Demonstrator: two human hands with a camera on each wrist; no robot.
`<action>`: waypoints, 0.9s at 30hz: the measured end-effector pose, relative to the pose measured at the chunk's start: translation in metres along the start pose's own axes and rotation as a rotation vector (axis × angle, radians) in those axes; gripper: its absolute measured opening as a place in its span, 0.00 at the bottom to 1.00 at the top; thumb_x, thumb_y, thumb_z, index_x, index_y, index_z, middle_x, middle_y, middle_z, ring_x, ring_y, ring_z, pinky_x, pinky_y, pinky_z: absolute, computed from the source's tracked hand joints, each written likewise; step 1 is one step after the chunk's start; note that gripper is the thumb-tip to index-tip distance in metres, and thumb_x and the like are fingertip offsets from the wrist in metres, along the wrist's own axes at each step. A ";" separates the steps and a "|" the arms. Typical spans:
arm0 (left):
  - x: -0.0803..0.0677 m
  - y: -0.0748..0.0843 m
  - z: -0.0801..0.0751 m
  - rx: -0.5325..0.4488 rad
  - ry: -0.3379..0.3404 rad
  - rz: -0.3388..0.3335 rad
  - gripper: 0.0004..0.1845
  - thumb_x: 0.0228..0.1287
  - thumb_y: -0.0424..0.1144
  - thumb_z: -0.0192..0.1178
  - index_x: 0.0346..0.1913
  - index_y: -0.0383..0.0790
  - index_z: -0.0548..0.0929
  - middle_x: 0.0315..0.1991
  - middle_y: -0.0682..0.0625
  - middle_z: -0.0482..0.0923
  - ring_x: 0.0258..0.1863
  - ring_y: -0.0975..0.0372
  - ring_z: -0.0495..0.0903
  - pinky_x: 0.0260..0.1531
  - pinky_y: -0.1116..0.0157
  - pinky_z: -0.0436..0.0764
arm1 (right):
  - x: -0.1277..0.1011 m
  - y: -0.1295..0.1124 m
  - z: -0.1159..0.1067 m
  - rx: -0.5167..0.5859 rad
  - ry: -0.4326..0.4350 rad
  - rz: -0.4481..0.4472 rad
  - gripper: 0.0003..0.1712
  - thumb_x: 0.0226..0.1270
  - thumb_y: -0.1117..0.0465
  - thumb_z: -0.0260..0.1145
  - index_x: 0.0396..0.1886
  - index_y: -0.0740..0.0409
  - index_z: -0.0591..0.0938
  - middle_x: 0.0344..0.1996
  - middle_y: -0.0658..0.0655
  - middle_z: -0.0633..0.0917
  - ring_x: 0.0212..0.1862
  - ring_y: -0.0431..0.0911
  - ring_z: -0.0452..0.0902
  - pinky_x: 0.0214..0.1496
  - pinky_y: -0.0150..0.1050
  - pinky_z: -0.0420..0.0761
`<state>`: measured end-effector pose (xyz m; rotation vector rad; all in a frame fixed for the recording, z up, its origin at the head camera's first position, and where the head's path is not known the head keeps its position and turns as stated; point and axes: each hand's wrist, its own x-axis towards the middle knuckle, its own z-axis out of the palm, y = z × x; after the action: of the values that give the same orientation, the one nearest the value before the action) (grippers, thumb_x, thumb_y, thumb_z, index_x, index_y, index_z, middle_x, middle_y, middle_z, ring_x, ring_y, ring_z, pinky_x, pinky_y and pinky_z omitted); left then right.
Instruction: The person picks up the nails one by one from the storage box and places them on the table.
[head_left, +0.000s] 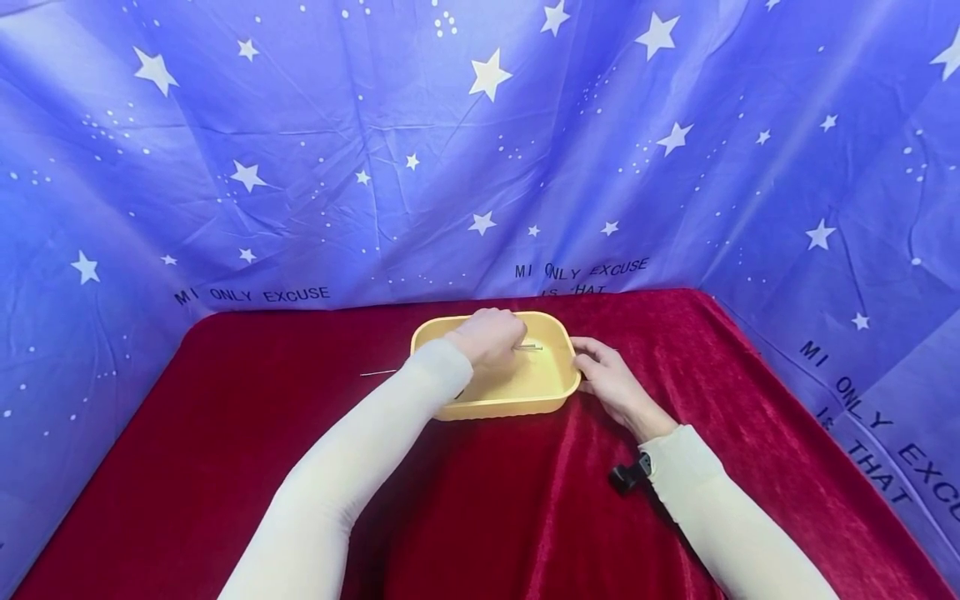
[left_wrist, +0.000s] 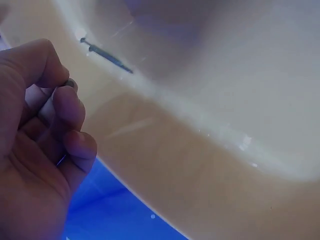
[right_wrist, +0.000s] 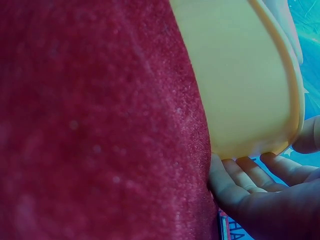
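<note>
A yellow plastic box (head_left: 510, 406) with rounded corners stands on the red cloth. My left hand (head_left: 491, 335) reaches down into it from the left side. Between thumb and fingertips it pinches a nail, of which only the dark round end (left_wrist: 71, 83) shows; the rest is hidden by the fingers. Thin metal nails (left_wrist: 111, 59) lie on the box floor beside the hand. At the box's right end, my right hand (head_left: 611, 385) holds the wall, fingers (right_wrist: 245, 176) against the outside and thumb (right_wrist: 310, 135) at the rim.
A thin metal rod (head_left: 377, 372) shows left of the box, partly behind the left sleeve. Red velvet cloth (head_left: 247, 433) covers the table. Blue star-printed curtain (head_left: 420, 200) hangs behind and at both sides. A black strap device (head_left: 630, 475) sits at the right wrist.
</note>
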<state>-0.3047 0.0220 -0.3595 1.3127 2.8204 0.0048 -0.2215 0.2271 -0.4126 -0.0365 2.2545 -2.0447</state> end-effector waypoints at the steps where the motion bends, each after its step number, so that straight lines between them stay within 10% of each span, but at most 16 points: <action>1: 0.000 -0.001 -0.002 -0.001 0.002 -0.004 0.11 0.54 0.32 0.54 0.19 0.48 0.71 0.19 0.55 0.67 0.23 0.61 0.66 0.25 0.65 0.69 | 0.000 0.000 0.000 -0.001 -0.003 -0.003 0.26 0.67 0.70 0.46 0.66 0.71 0.65 0.57 0.73 0.71 0.46 0.53 0.76 0.43 0.41 0.83; 27: -0.031 -0.008 -0.038 -0.029 0.132 0.052 0.07 0.46 0.32 0.56 0.20 0.48 0.73 0.23 0.57 0.71 0.25 0.63 0.68 0.25 0.65 0.71 | -0.001 0.001 -0.001 -0.005 -0.010 -0.007 0.26 0.69 0.69 0.46 0.66 0.72 0.64 0.57 0.74 0.71 0.47 0.53 0.76 0.45 0.40 0.82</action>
<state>-0.2919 -0.0067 -0.3210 1.4297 2.8802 0.1378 -0.2208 0.2283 -0.4130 -0.0548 2.2571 -2.0373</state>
